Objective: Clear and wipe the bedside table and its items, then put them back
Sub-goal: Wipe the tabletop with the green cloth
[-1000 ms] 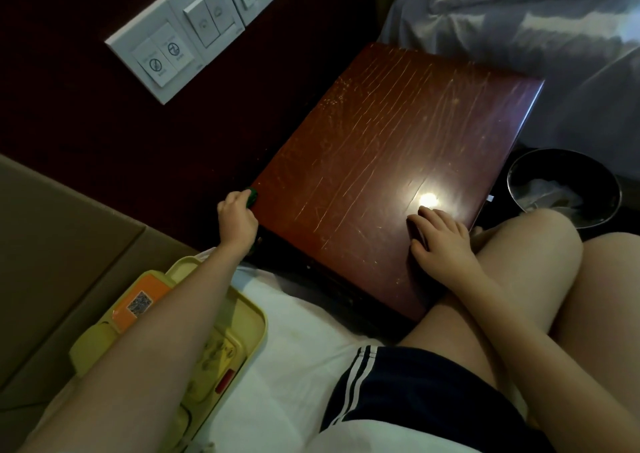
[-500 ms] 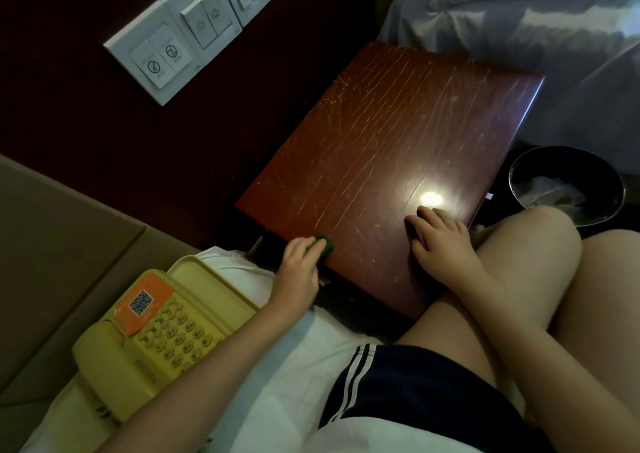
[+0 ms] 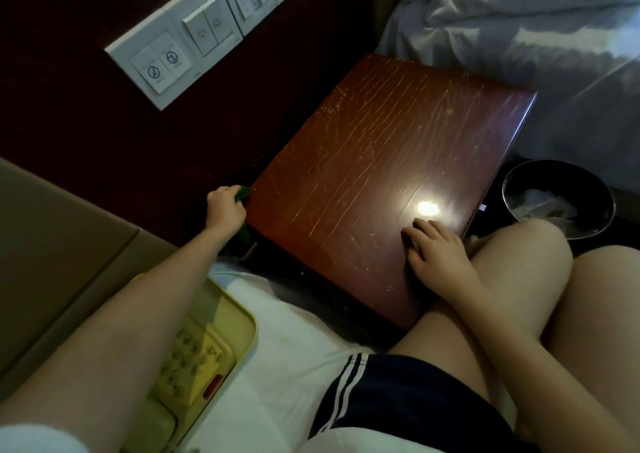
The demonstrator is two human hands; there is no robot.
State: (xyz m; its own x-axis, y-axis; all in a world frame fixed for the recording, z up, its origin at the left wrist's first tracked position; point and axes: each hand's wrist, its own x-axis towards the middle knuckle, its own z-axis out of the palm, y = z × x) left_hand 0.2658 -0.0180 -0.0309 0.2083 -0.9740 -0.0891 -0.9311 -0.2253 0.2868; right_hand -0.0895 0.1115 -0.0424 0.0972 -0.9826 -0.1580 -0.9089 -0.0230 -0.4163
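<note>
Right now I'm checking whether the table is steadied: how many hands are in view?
2. The left hand grips a green cloth at the bedside table's left edge. The right hand rests on its near top, fingers relaxed. Neither is hidden.

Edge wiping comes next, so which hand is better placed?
Left. The left hand grips the green cloth at the edge of the table; the right hand rests flat on top, holding nothing.

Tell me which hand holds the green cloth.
Left hand, gripping the green cloth at the bedside table corner; right hand rests empty on top.
</note>
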